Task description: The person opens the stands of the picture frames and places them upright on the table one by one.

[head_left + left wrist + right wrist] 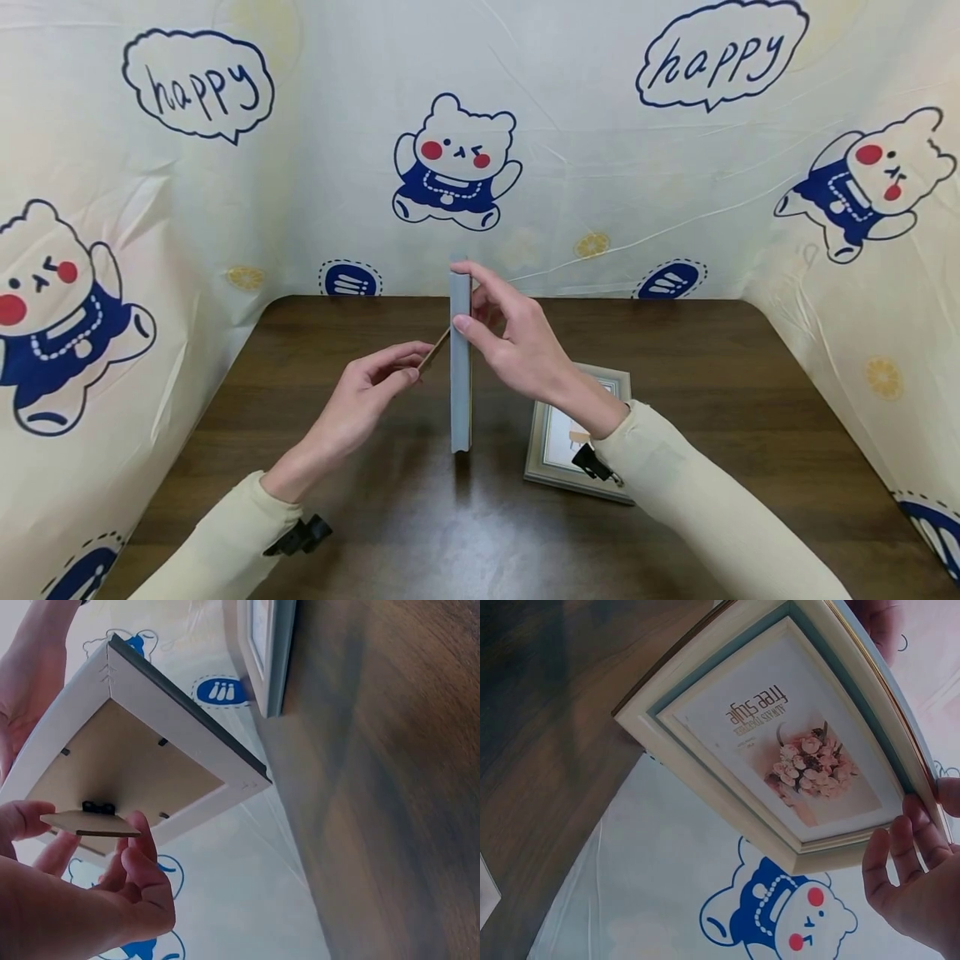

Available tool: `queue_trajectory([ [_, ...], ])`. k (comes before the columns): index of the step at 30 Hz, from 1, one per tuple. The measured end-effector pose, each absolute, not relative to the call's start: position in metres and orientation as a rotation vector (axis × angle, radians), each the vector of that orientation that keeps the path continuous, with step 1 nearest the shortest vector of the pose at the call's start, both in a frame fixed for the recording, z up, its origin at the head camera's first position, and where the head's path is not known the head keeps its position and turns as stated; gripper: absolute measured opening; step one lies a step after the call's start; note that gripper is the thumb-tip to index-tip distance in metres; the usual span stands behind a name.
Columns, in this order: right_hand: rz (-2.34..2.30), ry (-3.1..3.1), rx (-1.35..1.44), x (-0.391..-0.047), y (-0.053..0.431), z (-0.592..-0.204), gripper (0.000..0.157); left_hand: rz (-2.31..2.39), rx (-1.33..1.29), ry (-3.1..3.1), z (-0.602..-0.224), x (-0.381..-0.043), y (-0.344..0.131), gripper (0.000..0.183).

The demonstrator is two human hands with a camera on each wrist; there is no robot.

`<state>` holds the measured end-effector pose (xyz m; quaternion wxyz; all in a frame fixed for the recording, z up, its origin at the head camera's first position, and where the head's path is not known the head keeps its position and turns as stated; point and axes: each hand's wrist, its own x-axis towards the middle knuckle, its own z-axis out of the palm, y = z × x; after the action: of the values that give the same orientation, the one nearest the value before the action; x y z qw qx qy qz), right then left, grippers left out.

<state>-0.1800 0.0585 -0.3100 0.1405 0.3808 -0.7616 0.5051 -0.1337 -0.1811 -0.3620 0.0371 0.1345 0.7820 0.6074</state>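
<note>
A picture frame stands on edge, its narrow side toward the head camera. My right hand grips its upper end, thumb on the near side. In the right wrist view the front shows a flower print inside a cream and teal border. The left wrist view shows its brown back panel with small dark clips. A flat brown stand, hinged to that back, sticks out at an angle. My left hand pinches the stand between thumb and fingers. Whether the frame's lower edge touches the table cannot be told.
On the dark wood table, a second picture frame lies face up, partly under the right forearm. Printed cloth with bear drawings surrounds the table at the back and sides. Black clips sit on both sleeves.
</note>
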Motion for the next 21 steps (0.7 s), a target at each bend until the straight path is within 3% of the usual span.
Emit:
queue_trajectory([
  [21,1.432,-2.228,1.184,-0.179,0.064,-0.309,0.052,1.749,0.522,2.406,-0.366,-0.138,-0.193,0.035],
])
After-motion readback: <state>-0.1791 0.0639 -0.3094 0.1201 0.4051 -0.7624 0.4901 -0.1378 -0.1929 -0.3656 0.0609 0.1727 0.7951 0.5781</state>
